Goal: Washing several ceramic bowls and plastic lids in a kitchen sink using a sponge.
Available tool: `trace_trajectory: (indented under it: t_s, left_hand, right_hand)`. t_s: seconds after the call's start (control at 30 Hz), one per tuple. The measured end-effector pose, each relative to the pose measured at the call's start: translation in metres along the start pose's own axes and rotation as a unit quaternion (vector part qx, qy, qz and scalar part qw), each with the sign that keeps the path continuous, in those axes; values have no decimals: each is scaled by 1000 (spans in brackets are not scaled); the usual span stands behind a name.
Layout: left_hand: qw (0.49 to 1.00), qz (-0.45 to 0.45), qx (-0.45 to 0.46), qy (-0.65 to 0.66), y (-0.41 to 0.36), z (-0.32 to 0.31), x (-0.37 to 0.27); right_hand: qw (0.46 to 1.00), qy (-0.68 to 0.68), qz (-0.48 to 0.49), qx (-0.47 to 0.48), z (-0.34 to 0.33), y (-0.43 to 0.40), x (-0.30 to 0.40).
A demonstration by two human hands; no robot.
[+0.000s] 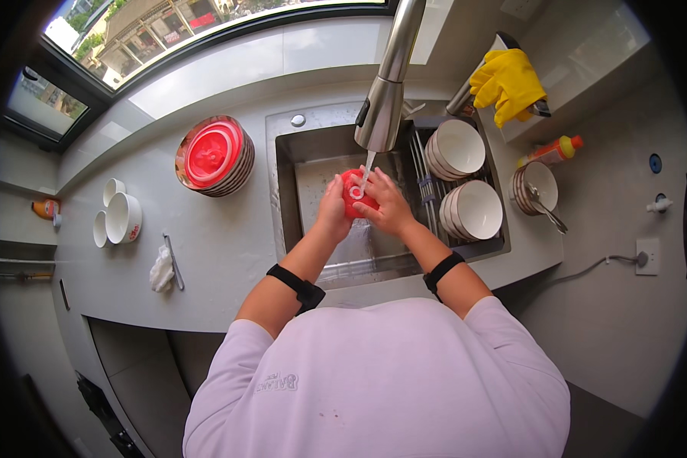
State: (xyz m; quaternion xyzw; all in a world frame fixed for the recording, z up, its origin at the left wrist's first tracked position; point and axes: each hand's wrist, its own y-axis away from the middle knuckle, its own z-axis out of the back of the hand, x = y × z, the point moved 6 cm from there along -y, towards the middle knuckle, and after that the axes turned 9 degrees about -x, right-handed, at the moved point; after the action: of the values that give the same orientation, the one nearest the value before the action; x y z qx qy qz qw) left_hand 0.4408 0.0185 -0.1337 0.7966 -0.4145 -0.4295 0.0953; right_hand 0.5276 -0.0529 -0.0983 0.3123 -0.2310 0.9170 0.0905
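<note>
A small round red plastic lid (352,208) with a pale ring at its middle is held between both hands over the sink basin (320,177). My left hand (334,210) grips its left edge. Across its upper right side lie the spread fingers of my right hand (387,201), which cover part of it. Water (369,162) runs from the pull-down metal faucet (382,109) onto the lid and fingers, then falls into the steel basin below.
Right of the basin, white bowls (474,209) stand in a rack (425,186). Beyond are more bowls with spoons (541,203), a squeeze bottle (549,151) and yellow rubber gloves (506,83). Leftward are stacked dishes (246,169) topped by a red lid (209,151), white cups (123,217), a crumpled cloth (161,269) and a knife-like utensil (173,260).
</note>
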Motion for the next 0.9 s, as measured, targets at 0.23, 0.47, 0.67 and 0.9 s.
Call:
trace_trajectory:
  t_s: [0.23,0.47,0.67,0.9]
  left_hand:
    - [987,-55,-3,-148,13,-10,4]
    - [903,-200,8,-381,5,7,-10]
    - [720,-454,-61,-522,29,8,-43]
    - [806,-389,16,-445,23,17,-38]
  right_hand:
    - [933,-309,-177,-48,-36,13,-23]
    - [705,-577,-412,-3,-38,21,6]
    - [689,-595,-414,18,-32,23,8]
    - [807,-485,-336,26,-23,19,-2]
